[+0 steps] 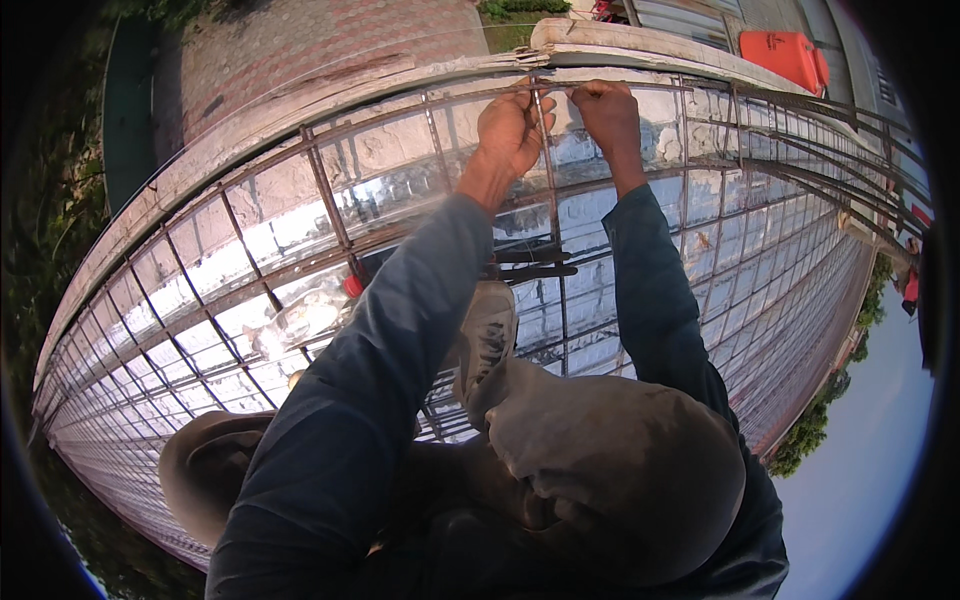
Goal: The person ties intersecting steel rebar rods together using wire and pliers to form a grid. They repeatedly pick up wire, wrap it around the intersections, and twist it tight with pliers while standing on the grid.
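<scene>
Both my hands are at the far edge of a rebar mesh [555,210], close to where a crosswise bar meets a lengthwise one. The fingers of my left hand [510,130] curl round the lengthwise bar just below this crossing. To its right, my right hand [608,118] is closed in a pinch beside the crosswise bar; what it holds, if anything, is too small to make out. Between my arms, a tool with black handles [535,265] lies on the mesh just beyond my shoe [488,335]; its head is hidden.
I squat on the mesh over a pale, shiny surface. A clear plastic bottle [300,318] with a red cap lies left of my left forearm. Long loose bars [820,175] spread at the right. Beyond the wooden edge board [640,42] are paving and an orange-red container [783,60].
</scene>
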The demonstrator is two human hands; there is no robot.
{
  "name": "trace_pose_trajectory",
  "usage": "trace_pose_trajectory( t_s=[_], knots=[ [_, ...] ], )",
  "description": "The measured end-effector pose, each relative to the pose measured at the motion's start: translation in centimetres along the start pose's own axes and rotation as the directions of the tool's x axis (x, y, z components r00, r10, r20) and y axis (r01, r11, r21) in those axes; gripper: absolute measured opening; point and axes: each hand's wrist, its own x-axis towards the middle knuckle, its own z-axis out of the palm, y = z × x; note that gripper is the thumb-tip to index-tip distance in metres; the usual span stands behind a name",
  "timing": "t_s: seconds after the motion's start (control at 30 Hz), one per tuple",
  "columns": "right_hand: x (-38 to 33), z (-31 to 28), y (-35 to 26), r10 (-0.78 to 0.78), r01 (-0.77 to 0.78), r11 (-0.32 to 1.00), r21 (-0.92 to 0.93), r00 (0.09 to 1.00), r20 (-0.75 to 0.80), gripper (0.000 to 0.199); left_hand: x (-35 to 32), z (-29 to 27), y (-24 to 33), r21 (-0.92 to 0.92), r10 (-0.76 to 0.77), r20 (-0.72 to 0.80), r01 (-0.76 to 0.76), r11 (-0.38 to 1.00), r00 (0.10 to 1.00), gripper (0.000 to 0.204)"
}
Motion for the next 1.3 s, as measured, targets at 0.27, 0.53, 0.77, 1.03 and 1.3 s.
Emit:
trace_pose_trajectory(
  t_s=[0.27, 0.53, 0.77, 1.03, 1.3],
  knots=[
    [2.8, -0.1, 1.0, -0.536, 0.567, 0.76, -0.317, 0.823, 0.186, 0.022, 0.8, 0.6, -0.4, -0.022, -0.073, -0.053, 0.072, 0.997, 0.996, 0.025],
    [6.0, -0.1, -0.5, -0.191, 0.288, 0.947, -0.14, 0.86, 0.473, 0.032, 0.9, 0.7, -0.5, -0.01, -0.078, -0.057, 0.077, 0.997, 0.995, 0.022],
    [4.3, 0.0, -0.6, -0.419, 0.444, 0.896, -0.013, 0.855, 0.306, 0.025, 0.5, 0.6, -1.2, -0.058, -0.005, -0.022, 0.003, 0.998, 1.0, 0.021],
    [0.0, -2.2, -2.7, -0.541, 0.562, 0.762, -0.321, 0.826, 0.159, 0.029, 0.2, 0.1, -0.9, -0.021, 0.011, 0.003, -0.011, 1.0, 1.0, 0.019],
    [-4.1, -1.9, -2.4, -0.246, 0.13, 0.927, 0.352, 0.92, 0.306, 0.029, -0.3, 1.2, -1.0, -0.095, 0.014, -0.055, -0.019, 0.995, 0.998, 0.015]
  ],
)
